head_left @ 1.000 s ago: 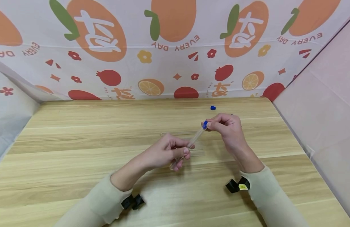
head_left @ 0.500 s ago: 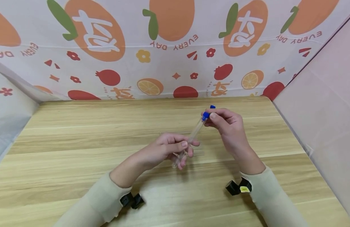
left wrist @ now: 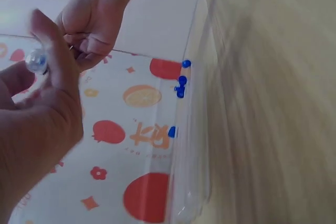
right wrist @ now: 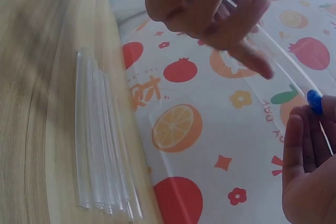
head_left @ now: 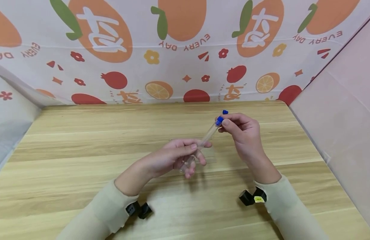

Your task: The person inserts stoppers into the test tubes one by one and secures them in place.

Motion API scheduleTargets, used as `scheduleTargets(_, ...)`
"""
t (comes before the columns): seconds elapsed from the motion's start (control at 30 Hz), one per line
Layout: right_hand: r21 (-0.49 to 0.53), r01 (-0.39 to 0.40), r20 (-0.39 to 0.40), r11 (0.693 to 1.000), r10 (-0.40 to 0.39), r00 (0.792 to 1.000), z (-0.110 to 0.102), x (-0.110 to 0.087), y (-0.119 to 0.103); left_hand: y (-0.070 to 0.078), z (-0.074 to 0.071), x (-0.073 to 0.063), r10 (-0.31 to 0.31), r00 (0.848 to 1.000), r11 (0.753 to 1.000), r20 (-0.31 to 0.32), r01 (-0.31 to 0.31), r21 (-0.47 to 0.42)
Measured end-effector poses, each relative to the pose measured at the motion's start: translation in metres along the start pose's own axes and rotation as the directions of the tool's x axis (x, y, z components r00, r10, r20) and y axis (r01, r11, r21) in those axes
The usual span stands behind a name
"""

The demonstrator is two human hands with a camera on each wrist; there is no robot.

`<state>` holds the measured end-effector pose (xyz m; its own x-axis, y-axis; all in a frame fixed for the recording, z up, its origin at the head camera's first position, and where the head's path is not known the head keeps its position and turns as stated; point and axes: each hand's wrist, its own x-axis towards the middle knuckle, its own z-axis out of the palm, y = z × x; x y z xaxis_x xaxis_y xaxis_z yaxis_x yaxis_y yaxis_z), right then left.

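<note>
A clear test tube (head_left: pixel 209 134) slants up over the table, its closed end toward the person. My left hand (head_left: pixel 174 155) holds it around the middle between thumb and fingers, with the other fingers loosely bent below. At the tube's upper end sits a blue stopper (head_left: pixel 219 120), also visible at the right edge of the right wrist view. The thumb and index finger of my right hand (head_left: pixel 244 131) pinch this stopper at the tube's mouth. In the left wrist view the tube's rounded bottom (left wrist: pixel 37 60) shows between the left fingers.
Several more clear tubes (right wrist: pixel 100 140) lie side by side on the wooden table (head_left: pixel 83 143), beneath the hands. Beyond the right hand lies a loose blue stopper (head_left: pixel 225 112); several small blue pieces (left wrist: pixel 181 87) show in the left wrist view. A fruit-print cloth (head_left: pixel 179 66) hangs behind.
Both hands and the tube have risen slightly away from the person. The left fingers have spread and slid a little up the tube. More of the blue stopper shows beside the right fingertips.
</note>
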<state>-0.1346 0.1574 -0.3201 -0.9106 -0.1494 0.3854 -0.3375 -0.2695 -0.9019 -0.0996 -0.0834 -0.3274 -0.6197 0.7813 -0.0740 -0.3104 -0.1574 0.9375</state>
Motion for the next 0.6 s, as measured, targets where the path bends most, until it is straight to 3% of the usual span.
scheduleTargets(0.17, -0.057, -0.042, -0.058, 0.997, 0.039, 0.998, 0.0010, 0.0011, -0.0005, -0.0010, -0.0013, 0.0023, 0.050, 0.992, 0.984, -0.114, -0.029, 0.178)
scheduleTargets(0.43, -0.054, -0.051, -0.075, 0.997, 0.047, 0.996, 0.0059, -0.0009, 0.0036, -0.0008, 0.0054, 0.0026, 0.142, 0.967, 0.949, -0.211, -0.073, 0.307)
scheduleTargets(0.6, -0.046, -0.055, -0.065, 0.997, 0.052, 0.997, 0.0088, -0.0022, 0.0061, 0.0006, 0.0056, 0.0021, 0.129, 0.966, 0.948, -0.223, -0.053, 0.314)
